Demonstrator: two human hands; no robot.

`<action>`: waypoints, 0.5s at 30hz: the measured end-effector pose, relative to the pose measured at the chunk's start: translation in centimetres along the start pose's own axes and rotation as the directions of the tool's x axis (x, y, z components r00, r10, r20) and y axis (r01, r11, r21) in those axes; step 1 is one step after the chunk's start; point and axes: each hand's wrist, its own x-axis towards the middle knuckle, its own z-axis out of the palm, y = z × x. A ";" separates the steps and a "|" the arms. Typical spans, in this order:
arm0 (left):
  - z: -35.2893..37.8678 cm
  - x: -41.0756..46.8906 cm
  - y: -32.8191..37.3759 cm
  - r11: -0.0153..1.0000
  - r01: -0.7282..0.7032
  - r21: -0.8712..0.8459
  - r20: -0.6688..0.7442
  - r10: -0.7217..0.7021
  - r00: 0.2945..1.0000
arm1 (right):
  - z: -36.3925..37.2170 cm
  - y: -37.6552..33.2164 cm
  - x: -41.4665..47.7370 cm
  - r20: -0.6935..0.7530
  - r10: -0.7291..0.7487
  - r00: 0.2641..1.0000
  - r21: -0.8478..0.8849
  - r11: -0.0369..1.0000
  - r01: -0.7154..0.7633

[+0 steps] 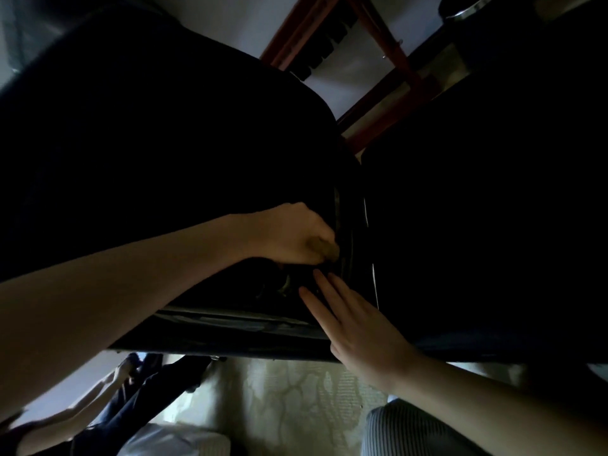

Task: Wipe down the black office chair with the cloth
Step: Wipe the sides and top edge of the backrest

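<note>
Head view shows the wiping under way: the left hand [292, 232] is curled round a bunched olive cloth [325, 250] and presses it into the seam where two dark parts of the black office chair [164, 143] meet. The right hand [358, 327] lies flat, fingers straight, on the chair's lower edge, seemingly steadying it. Next, I judge, the cloth must be drawn along that narrow, shadowed groove; a reddish wooden frame [391, 51] stands close behind, with pale patterned floor [296, 399] below.
</note>
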 end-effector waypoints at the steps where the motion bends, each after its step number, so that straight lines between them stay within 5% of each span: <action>1: 0.1 -0.9 0.5 1.000 -0.021 -0.020 0.030 0.022 0.999 | 0.1 -0.1 -0.1 -0.020 0.006 1.000 0.002 1.000 -0.006; 5: 0.3 -2.4 0.5 0.994 -0.104 -0.043 -0.007 0.104 0.995 | 0.5 -0.6 -0.5 -0.099 0.017 0.995 0.006 1.000 -0.017; 9: -0.6 0.5 -2.1 0.977 -0.206 0.048 -0.199 0.211 0.957 | 1.5 -1.4 -0.8 -0.126 0.082 0.989 0.068 0.995 -0.073; 15: -3.7 8.2 -5.8 0.982 -0.007 0.188 -0.267 0.058 0.962 | 2.5 -0.9 -0.2 -0.209 0.106 0.972 0.160 0.984 -0.073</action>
